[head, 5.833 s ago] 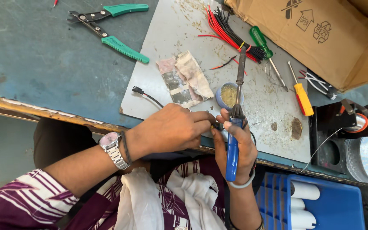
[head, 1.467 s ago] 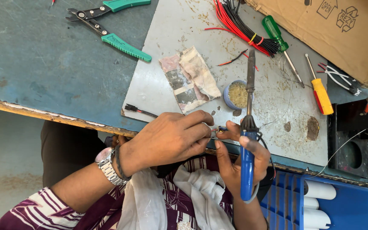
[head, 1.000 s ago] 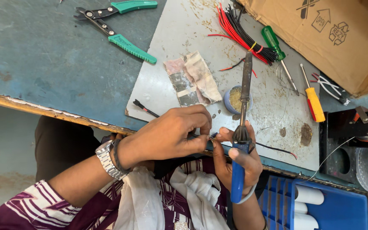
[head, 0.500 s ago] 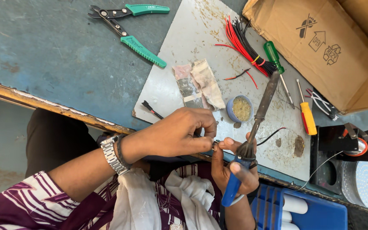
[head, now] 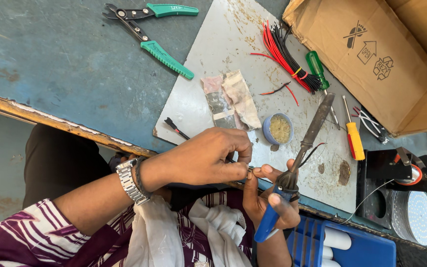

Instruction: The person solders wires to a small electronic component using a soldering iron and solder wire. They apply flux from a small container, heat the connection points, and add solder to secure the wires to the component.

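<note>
My left hand [head: 203, 158], with a metal wristwatch [head: 127, 180] on the wrist, pinches a small part at the near edge of the grey metal plate [head: 233, 44]. My right hand [head: 268, 198] grips a blue-handled soldering iron [head: 297, 163] whose dark shaft points away from me over the plate, and its fingertips meet the left hand's fingers at the small part. A round tin of yellowish paste [head: 278, 129] sits just beyond the hands, next to a crumpled rag [head: 233, 101]. A thin dark wire trails past the iron's shaft.
Green-handled pliers [head: 149, 29] lie on the blue bench, far left. A bundle of red and black wires [head: 285, 54], a green screwdriver [head: 317, 66] and a yellow-handled screwdriver [head: 354, 138] lie by a cardboard box [head: 386, 54]. A blue bin [head: 352, 247] with white tubes stands at lower right.
The view has swung, so the bench now sits more to the right and tilted. The iron leans further right. Both hands have stayed together at the plate's near edge.
</note>
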